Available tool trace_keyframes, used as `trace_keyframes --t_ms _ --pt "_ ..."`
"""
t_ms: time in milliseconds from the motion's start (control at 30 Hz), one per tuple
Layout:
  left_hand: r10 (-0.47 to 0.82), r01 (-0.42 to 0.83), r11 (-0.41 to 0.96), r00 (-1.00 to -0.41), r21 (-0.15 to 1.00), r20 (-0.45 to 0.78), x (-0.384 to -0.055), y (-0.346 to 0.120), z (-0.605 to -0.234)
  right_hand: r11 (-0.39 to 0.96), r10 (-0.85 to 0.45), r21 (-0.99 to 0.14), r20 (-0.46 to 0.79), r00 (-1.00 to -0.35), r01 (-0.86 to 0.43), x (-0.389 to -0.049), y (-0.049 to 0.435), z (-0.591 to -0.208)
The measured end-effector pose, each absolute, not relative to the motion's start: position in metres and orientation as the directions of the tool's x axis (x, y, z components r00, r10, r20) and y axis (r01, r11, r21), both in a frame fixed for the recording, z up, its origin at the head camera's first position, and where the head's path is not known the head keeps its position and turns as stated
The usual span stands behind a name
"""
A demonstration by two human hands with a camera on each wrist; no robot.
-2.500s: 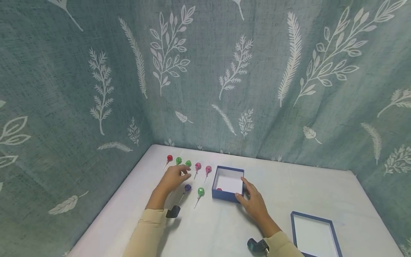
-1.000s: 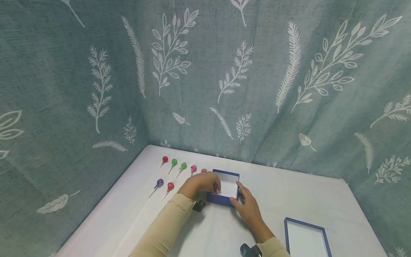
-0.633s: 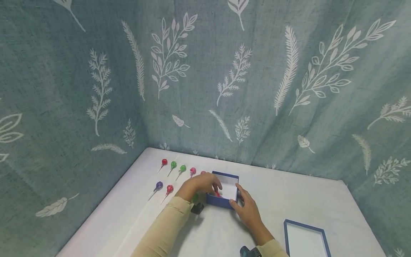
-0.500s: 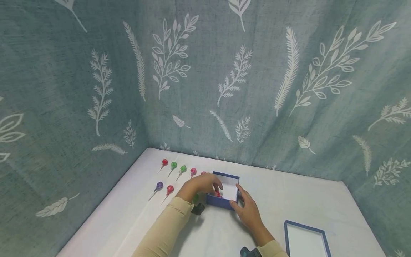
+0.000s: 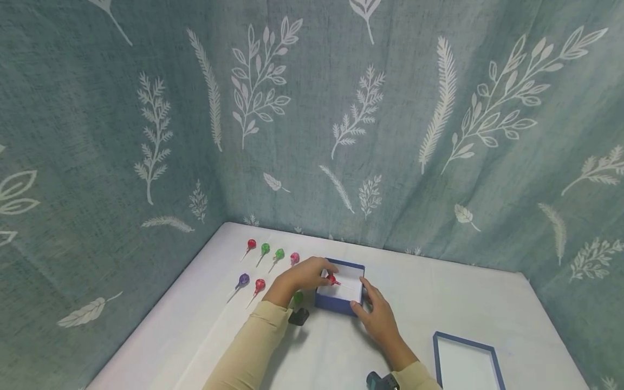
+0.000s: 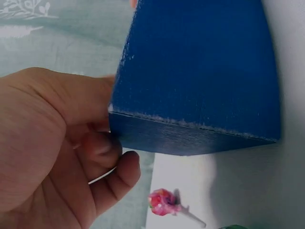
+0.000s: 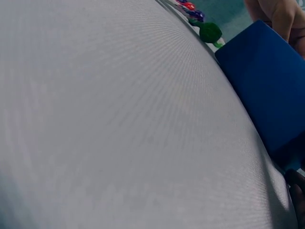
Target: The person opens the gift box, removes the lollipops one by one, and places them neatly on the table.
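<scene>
My left hand (image 5: 308, 273) reaches over the left wall of the blue box (image 5: 336, 305) and pinches a red lollipop (image 5: 332, 279) by its wrapped head. The lollipop's white stick points right across the white inside. In the left wrist view, the box wall (image 6: 195, 67) hides the fingertips of the left hand (image 6: 52, 143). My right hand (image 5: 382, 317) grips the box's right front corner, thumb at the front wall and fingers along the right side. Only a dark bit of that hand shows at the right wrist view's edge.
Left of the box lie a red lollipop (image 5: 251, 244), green lollipops (image 5: 279, 254), a pink lollipop (image 5: 294, 258), a purple lollipop (image 5: 244, 279) and another red lollipop (image 5: 260, 284). The left arm partly covers a green lollipop (image 5: 298, 297). A blue-rimmed lid (image 5: 465, 360) lies front right.
My left hand has moved right, from above the lollipops into the box, and taken hold of the red lollipop there. Just now it lifted and turned, the stick swinging right. The right hand stays on the box.
</scene>
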State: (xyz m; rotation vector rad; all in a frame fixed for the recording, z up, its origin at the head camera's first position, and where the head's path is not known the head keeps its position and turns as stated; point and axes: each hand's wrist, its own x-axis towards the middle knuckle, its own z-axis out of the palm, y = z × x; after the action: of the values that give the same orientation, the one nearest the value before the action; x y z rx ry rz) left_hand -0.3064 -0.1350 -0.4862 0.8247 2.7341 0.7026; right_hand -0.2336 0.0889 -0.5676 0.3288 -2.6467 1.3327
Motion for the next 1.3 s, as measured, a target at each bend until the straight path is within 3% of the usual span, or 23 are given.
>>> trace_keyframes --t_ms 200,467,833,1300 --pt "0.571 0.499 0.738 -0.821 0.453 -0.026 -0.309 -0.135 -0.488 0.572 -0.127 -0.773 0.248 -0.960 -0.275 -0.233 0.090 -0.564" --pt "0.528 0.423 0.726 -0.848 0.542 -0.045 -0.304 -0.140 -0.489 0.573 -0.126 -0.780 0.220 -0.967 -0.252 -0.231 0.088 -0.568" --pt "0.450 0.425 0.600 -0.880 0.678 0.154 -0.300 -0.157 -0.483 0.594 -0.121 -0.757 0.251 -0.960 -0.273 -0.235 0.090 -0.566" --pt "0.144 0.264 0.462 -0.964 0.847 0.222 -0.286 -0.190 -0.476 0.593 -0.129 -0.762 0.228 -0.965 -0.260 -0.233 0.090 -0.561"
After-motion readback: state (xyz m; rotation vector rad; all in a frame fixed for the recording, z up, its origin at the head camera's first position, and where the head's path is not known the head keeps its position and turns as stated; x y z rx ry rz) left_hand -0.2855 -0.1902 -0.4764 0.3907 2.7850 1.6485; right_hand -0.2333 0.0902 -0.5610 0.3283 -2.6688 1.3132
